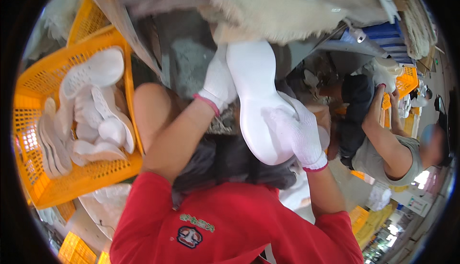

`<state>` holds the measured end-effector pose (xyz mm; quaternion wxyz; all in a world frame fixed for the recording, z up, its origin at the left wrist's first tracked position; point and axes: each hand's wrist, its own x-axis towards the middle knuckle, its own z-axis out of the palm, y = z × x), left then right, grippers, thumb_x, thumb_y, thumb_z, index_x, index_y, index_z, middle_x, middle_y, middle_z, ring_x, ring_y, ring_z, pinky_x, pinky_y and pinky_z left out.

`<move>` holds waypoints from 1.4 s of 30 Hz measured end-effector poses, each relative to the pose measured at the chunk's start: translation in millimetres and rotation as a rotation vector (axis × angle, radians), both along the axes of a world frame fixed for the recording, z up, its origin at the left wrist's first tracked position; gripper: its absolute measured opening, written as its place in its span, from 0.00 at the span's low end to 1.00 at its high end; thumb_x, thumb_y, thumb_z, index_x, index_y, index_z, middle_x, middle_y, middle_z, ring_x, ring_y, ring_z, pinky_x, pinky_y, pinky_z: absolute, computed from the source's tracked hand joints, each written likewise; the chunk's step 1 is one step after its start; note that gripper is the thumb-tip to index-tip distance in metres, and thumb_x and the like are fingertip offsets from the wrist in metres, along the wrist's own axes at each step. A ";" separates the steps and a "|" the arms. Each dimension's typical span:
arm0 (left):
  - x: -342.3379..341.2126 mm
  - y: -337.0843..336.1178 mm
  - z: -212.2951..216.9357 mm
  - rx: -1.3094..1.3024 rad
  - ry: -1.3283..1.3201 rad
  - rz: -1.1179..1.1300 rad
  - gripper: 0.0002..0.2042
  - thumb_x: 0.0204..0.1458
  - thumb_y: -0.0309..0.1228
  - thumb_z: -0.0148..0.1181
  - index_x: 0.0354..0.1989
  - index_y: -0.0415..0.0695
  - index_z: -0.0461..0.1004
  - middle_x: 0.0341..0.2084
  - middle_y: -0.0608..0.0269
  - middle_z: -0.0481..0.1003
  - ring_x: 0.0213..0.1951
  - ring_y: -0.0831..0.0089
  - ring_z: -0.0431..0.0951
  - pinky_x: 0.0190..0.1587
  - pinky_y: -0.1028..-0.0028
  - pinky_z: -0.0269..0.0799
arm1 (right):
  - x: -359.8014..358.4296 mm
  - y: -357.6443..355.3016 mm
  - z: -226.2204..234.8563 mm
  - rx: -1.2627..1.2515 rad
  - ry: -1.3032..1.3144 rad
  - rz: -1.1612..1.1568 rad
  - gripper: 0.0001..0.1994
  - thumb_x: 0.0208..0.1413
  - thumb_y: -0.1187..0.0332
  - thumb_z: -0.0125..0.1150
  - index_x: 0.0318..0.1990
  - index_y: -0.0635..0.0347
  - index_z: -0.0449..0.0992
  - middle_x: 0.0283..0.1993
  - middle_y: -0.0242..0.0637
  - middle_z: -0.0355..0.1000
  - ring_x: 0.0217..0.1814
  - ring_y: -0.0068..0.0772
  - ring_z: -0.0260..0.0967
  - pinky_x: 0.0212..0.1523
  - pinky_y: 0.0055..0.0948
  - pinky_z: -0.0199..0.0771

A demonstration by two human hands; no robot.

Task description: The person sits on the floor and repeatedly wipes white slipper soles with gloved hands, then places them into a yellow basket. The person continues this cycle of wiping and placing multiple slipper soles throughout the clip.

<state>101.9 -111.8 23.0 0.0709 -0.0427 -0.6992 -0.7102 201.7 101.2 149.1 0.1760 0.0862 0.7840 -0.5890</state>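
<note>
Workshop crate [86, 187] alongside — left hand [221, 81] and right hand [303, 132] grip the white sole [256, 89]; a slack hold might let the shaggy edging [278, 19] snag it.

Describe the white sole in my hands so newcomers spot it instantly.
Start at the red shirt, bottom center. Above it, the gloved left hand and right hand hold the white sole. Unlike the other soles heaped in the yellow basket, far left, it's in hand.
</note>
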 end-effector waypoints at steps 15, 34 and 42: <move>10.2 14.7 -6.3 0.105 -0.891 -0.228 0.41 0.72 0.67 0.51 0.71 0.37 0.72 0.58 0.53 0.79 0.52 0.67 0.83 0.50 0.73 0.81 | 198.4 191.5 -61.2 0.864 0.115 -0.716 0.28 0.64 0.61 0.76 0.67 0.66 0.80 0.60 0.45 0.85 0.61 0.42 0.83 0.64 0.37 0.79; 112.5 -241.9 54.3 -0.187 -0.127 0.860 0.16 0.69 0.37 0.66 0.57 0.40 0.80 0.44 0.54 0.84 0.47 0.56 0.83 0.54 0.59 0.78 | 251.9 461.0 -201.9 0.839 -0.418 -0.440 0.23 0.78 0.61 0.51 0.74 0.59 0.74 0.66 0.49 0.81 0.62 0.40 0.80 0.63 0.38 0.77; 96.9 -398.9 -25.8 0.100 -0.439 0.853 0.19 0.67 0.40 0.69 0.57 0.38 0.82 0.46 0.60 0.85 0.45 0.71 0.85 0.46 0.67 0.84 | 58.4 278.9 -96.8 0.475 0.099 -0.141 0.22 0.79 0.69 0.54 0.74 0.68 0.74 0.71 0.48 0.78 0.66 0.34 0.78 0.66 0.30 0.75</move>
